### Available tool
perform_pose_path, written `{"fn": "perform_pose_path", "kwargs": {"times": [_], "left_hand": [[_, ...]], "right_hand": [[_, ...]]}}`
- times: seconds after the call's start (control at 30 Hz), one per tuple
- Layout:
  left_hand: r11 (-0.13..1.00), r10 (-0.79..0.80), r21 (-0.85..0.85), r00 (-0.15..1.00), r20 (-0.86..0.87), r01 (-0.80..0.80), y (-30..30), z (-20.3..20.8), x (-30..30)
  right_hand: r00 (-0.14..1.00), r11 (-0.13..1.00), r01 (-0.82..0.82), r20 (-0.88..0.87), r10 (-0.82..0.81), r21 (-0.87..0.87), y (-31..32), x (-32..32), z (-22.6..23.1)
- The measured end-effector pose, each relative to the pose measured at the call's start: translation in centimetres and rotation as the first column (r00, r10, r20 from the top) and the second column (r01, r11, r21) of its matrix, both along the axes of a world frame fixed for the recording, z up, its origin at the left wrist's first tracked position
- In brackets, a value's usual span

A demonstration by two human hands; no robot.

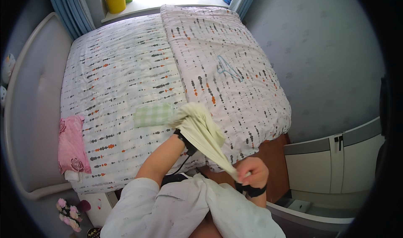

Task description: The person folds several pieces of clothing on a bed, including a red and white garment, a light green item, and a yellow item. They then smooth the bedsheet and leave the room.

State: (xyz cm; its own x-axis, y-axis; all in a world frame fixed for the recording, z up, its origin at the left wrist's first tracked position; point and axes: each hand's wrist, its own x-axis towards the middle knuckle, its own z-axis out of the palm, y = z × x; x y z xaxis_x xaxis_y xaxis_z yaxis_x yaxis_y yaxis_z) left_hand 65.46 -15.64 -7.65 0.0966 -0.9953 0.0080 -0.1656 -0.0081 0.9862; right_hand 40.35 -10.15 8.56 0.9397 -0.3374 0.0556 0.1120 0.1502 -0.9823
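A pale yellow-green garment (203,135) is stretched between my hands above the near part of the bed. My left forearm (161,156) reaches into it, and the fabric covers the whole left hand, so its fingers are hidden. With closed fingers, my right hand (253,171) grips the garment's narrow lower end on the right. Just left of the garment, a green-and-white checked folded cloth (151,115) lies flat on the bed. A light blue clothes hanger (228,69) rests farther off on the quilt, apart from both hands.
A patterned quilt (222,32) covers the right half of the bed, over a matching sheet (121,70). Pink fabric with roses (73,145) lies by the headboard (42,83). White cabinets (310,164) stand at right; flowers (69,215) are at lower left. A yellow bucket (116,2) sits on the windowsill.
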Motion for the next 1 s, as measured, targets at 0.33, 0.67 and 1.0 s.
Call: {"fn": "perform_pose_path", "kwargs": {"times": [0.33,0.67,1.0], "left_hand": [[0.956,0.147,0.235,0.409,-0.901,0.176,-0.1,3.3,5.4],[0.960,0.051,0.248,0.793,-0.607,0.128,4.2,3.4,1.9],[0.950,-0.225,0.045,0.578,0.785,0.309,3.3,-0.5,0.5]], "right_hand": [[0.573,0.549,0.819,-0.236,-0.784,0.165,-0.3,-5.5,-11.0],[0.732,0.721,0.676,-0.023,-0.681,0.154,-1.3,-0.2,-5.0],[0.973,0.950,0.174,0.105,-0.206,0.258,1.8,2.1,-3.4]]}}
